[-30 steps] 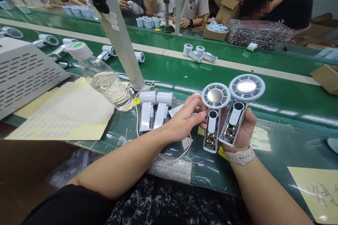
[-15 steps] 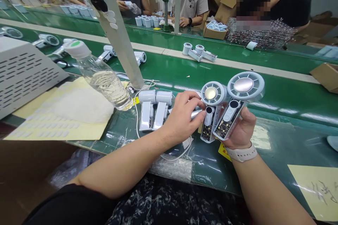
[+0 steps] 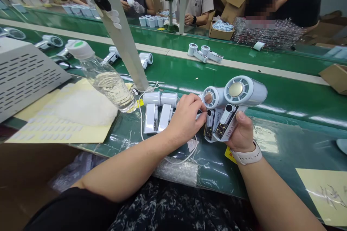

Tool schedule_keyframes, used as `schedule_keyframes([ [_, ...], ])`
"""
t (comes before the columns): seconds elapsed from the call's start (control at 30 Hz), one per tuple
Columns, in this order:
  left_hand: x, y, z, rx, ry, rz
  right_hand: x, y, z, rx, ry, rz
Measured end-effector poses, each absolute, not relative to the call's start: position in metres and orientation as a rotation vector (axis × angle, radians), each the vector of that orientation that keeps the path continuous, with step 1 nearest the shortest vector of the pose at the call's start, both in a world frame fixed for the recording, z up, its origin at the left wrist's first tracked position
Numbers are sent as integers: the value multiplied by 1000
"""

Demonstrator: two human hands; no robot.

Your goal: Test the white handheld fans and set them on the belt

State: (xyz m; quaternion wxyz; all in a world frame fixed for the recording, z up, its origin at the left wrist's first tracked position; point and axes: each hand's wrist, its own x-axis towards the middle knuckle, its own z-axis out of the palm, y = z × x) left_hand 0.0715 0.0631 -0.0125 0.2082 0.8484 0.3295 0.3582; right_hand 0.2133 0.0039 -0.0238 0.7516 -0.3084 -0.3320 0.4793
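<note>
Holding two clear-handled mini fans [image 3: 235, 94] in my right hand [image 3: 242, 133], I've got it wrapped snugly round both grips with the thumb on top, heads tilted up over the green conveyor belt [image 3: 273, 104]. My left hand [image 3: 187, 117] sits curled, fingertips [image 3: 200, 110] pressed in at the nearer fan's handle, right beside two white fan units [image 3: 159, 112] lying on the plastic sheet [image 3: 217, 173], with a white cable [image 3: 141, 122] looping past them.
</note>
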Motion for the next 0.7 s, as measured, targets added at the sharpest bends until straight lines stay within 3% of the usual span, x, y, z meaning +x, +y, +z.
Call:
schedule_keyframes([
  [0.7, 73, 68, -9, 2226, 939, 898, 214, 2, -31, -684, -789, 1045],
])
